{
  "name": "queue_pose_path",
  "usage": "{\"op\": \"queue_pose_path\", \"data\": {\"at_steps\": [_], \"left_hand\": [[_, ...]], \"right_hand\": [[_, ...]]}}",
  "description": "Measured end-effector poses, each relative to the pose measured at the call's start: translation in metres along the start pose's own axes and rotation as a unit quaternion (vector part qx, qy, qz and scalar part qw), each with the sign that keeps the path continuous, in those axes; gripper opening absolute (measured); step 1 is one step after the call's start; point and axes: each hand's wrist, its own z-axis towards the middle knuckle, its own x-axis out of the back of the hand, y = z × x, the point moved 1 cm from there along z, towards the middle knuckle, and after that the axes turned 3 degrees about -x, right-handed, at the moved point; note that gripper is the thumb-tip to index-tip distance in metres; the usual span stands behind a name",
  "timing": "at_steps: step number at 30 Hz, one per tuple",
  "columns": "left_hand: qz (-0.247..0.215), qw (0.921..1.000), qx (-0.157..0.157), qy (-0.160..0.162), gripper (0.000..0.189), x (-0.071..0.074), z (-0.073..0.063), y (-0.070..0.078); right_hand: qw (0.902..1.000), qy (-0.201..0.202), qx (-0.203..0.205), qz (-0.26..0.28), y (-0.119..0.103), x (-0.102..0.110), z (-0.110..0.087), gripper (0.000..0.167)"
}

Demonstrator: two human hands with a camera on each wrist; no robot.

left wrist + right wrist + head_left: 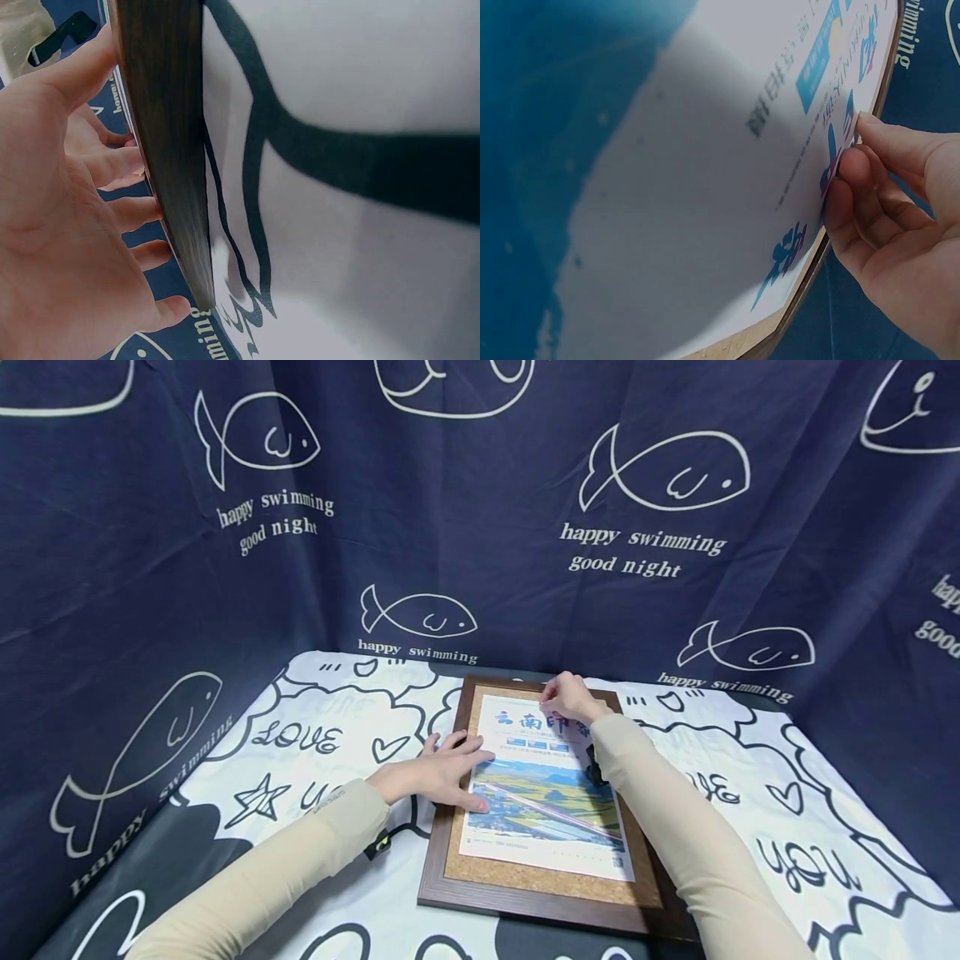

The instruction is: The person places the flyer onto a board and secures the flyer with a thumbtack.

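A poster [551,852] with blue Chinese lettering and a landscape picture lies on a cork board [517,875] in a dark brown frame [480,903]. My left hand [444,770] rests with spread fingers over the frame's left side, fingertips on the poster's left edge. In the left wrist view, that hand [82,217] shows beside the frame's side [169,150]. At the poster's upper part, my right hand [570,697] has thumb and fingers pinched together. The right wrist view shows this hand [900,202] with a small dark thing at its fingertips, mostly hidden.
Beneath the board is a white cloth [315,693] with black drawings and lettering. A navy curtain [517,510] printed with fish rises behind and at both sides. Each sleeve has a dark band near the wrist.
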Motion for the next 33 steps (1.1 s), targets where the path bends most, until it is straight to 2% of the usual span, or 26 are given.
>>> {"op": "queue_pose_path", "data": {"at_steps": [14, 24, 33], "left_hand": [[0.003, 1.0, 0.0, -0.003, 0.08, -0.001, 0.0, 0.0], [0.004, 1.0, 0.007, -0.003, 0.08, -0.003, -0.001, -0.002], [-0.007, 1.0, -0.002, -0.001, 0.078, -0.001, -0.003, 0.0]], "right_hand": [[0.9998, 0.0, -0.004, 0.02, 0.0, -0.001, -0.001, 0.004], [0.9969, -0.026, -0.04, 0.062, 0.003, -0.004, 0.008, 0.005], [0.9971, -0.032, -0.04, 0.057, 0.008, -0.002, 0.009, 0.005]]}}
